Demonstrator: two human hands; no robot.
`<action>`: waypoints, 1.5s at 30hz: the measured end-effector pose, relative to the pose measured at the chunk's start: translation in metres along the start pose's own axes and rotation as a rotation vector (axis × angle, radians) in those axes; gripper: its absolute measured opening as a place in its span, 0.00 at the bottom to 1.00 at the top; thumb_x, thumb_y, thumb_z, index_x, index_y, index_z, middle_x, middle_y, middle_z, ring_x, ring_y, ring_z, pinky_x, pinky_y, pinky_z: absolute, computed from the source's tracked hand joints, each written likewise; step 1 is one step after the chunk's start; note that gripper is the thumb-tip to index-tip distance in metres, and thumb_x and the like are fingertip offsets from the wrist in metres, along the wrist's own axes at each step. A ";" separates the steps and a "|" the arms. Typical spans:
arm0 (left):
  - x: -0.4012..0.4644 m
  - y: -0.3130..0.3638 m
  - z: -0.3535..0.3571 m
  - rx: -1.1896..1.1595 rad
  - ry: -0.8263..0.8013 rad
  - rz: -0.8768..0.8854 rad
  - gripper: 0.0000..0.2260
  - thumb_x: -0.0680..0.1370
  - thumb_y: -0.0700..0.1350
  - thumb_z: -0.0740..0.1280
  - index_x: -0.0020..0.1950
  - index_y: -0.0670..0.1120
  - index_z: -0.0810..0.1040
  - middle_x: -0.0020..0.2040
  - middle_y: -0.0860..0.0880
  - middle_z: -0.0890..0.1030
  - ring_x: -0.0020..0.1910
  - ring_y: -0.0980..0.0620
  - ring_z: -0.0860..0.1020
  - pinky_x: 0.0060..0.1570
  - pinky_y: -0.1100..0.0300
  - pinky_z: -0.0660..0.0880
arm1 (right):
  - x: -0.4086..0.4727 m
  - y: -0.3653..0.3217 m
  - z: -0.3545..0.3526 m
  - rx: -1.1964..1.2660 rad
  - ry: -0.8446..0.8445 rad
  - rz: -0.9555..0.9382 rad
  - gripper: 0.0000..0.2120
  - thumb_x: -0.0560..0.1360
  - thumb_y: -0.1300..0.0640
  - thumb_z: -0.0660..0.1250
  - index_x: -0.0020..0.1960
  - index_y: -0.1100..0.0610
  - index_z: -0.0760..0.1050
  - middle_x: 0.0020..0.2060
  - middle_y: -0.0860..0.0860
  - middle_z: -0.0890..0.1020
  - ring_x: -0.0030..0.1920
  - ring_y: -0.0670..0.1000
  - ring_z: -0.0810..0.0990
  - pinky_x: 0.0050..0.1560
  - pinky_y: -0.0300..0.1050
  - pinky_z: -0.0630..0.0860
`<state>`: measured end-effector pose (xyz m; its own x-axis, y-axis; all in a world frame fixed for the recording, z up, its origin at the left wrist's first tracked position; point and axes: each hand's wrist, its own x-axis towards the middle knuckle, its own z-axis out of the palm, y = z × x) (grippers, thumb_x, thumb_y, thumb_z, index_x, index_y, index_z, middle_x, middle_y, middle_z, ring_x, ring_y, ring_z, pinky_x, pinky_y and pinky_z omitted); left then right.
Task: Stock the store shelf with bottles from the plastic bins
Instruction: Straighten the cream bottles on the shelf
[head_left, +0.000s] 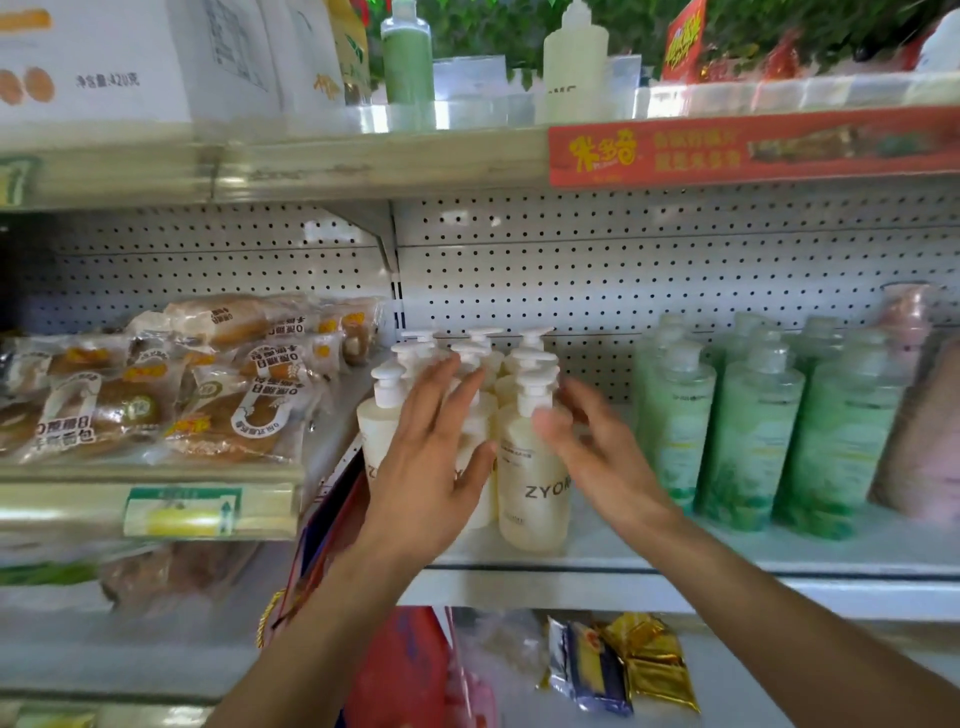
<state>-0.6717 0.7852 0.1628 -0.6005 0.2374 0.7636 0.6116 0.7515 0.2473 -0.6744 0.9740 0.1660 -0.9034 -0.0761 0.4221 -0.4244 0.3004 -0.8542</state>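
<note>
Left grip (436, 457): hand was spread wide, fingers straight, laid flat against the front of the cream pump bottles (532, 483); nothing was enclosed. Right grip (597, 447): hand was also wide, fingers relaxed and blurred, thumb tip in front of the neck of the foremost cream bottle, palm just beside that bottle's right flank. Contact on the right could not be judged through the blur.

Cream pump bottles stood upright in a tight cluster of several rows on the middle shelf (675, 564), white pump heads up, the front one lettered "ZYO…". The cluster sat between the two hands, at the left end of that shelf bay.

To the right of the cluster, past a gap, green bottles (753, 431) stood upright in rows on the same shelf. A pinkish bottle (906, 332) stood beyond them at the far right, blurred.

Left bay, slightly higher shelf: wrapped bread packs (156, 395) were piled loosely.

Top shelf: a green bottle (408, 57) and a pale bottle (574, 62) stood behind clear dividers, white cartons (104, 62) to the left. A red price strip (753, 148) ran along its front edge.

Lower shelf: gold and blue foil packets (623, 665) lay flat.
</note>
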 end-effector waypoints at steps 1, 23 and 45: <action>-0.008 0.001 0.004 0.010 0.024 -0.017 0.29 0.78 0.46 0.67 0.77 0.48 0.61 0.78 0.51 0.54 0.78 0.54 0.49 0.67 0.79 0.48 | -0.010 0.007 0.004 -0.020 -0.024 0.026 0.35 0.72 0.38 0.68 0.74 0.46 0.61 0.63 0.38 0.75 0.62 0.35 0.72 0.63 0.38 0.71; -0.031 -0.032 0.039 -0.464 0.180 -0.717 0.65 0.55 0.55 0.83 0.74 0.65 0.36 0.76 0.63 0.45 0.76 0.60 0.47 0.70 0.54 0.54 | -0.013 0.046 0.042 -0.127 0.160 0.109 0.40 0.66 0.47 0.77 0.70 0.51 0.58 0.62 0.48 0.68 0.60 0.47 0.73 0.56 0.45 0.74; -0.038 -0.039 0.053 -0.421 0.254 -0.642 0.66 0.52 0.60 0.82 0.75 0.65 0.37 0.75 0.64 0.52 0.72 0.64 0.54 0.70 0.58 0.55 | 0.102 0.076 0.023 0.636 -0.063 0.534 0.35 0.80 0.34 0.46 0.36 0.49 0.86 0.36 0.56 0.86 0.34 0.52 0.85 0.35 0.45 0.77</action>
<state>-0.7006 0.7796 0.0926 -0.7958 -0.3470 0.4963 0.3605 0.3872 0.8486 -0.8005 0.9674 0.1369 -0.9869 -0.1341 -0.0897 0.1248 -0.2819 -0.9513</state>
